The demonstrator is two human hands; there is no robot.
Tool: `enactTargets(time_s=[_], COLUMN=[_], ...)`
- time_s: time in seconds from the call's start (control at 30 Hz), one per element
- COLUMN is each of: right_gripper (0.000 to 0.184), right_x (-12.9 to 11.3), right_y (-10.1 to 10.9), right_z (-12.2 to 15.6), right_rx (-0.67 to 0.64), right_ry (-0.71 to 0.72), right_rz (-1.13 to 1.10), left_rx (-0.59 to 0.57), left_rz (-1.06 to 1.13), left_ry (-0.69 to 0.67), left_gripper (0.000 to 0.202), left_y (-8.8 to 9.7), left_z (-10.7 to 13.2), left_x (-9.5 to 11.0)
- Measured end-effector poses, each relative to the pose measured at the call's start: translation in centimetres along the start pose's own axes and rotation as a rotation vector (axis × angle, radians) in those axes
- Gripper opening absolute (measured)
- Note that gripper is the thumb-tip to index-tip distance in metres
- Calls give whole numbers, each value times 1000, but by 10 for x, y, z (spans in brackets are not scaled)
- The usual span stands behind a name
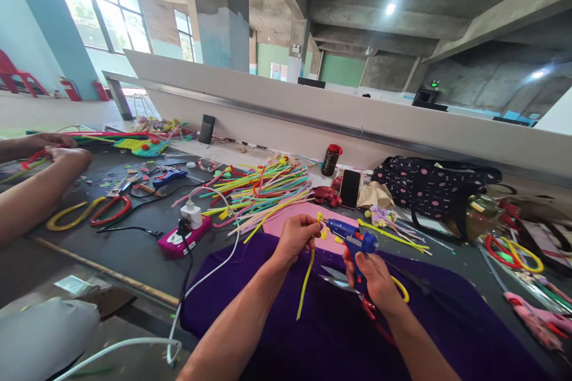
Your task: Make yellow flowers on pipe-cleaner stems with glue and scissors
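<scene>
My left hand (297, 237) pinches a yellow pipe cleaner (306, 280) near its curled top; the stem hangs down over the purple cloth (330, 327). My right hand (375, 277) grips a blue glue gun (353, 239), its nozzle pointing left at the curled yellow tip. Both hands hover above a pink sheet (290, 217) on the cloth. Scissors with red handles (353, 294) lie under my right hand.
A heap of coloured pipe cleaners (259, 190) lies behind the pink sheet. A pink power strip (183, 238) with a white plug and cables sits left. A spotted bag (429, 187), phone (350, 189) and dark bottle (330, 159) stand behind. Another person's arms (40, 184) work at far left.
</scene>
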State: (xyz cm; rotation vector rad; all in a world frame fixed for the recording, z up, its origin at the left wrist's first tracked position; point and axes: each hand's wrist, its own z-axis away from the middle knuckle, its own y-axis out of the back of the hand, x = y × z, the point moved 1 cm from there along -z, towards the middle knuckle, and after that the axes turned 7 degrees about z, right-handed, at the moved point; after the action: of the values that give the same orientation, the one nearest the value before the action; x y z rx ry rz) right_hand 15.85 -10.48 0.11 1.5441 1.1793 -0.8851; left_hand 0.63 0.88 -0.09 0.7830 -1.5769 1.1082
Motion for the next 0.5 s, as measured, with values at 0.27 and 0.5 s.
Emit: enactTargets(time_s=[0.27,0.5], right_gripper=[34,36], right_x=[-2,0], right_y=[3,1], right_z=[-1,-3], right_rx=[46,25], right_ry=[15,-15], right_rz=[-11,23], left_rx=[6,24], left_rz=[-94,-144], left_ry=[-62,-55], left_gripper=[20,22], left_y=[1,1], left_z=[-1,0], left_x=[-5,-3])
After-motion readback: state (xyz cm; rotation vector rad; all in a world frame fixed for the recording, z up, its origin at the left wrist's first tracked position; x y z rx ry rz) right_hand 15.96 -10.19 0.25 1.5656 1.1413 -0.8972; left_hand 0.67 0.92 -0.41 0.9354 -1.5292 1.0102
